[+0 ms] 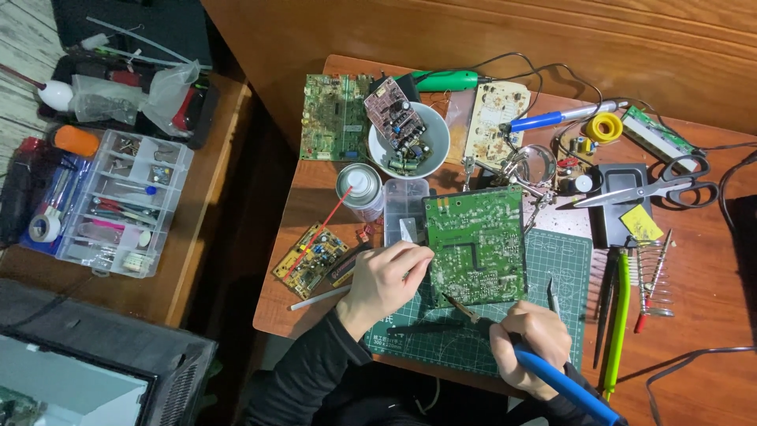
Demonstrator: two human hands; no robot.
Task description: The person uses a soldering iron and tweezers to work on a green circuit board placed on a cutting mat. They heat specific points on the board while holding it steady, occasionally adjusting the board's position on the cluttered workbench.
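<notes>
Bare cutting mat (465, 335) between both hands; spray can (360, 192) and clear box (404, 207) crowd behind.

A reddish wooden table (694, 315) stands against a brown wood-panelled wall (473, 31). Left of the table, across a dark gap, sits a lower wooden side table (197, 237); beyond it, pale floorboards (24, 39) show. The light is warm and dim.
</notes>
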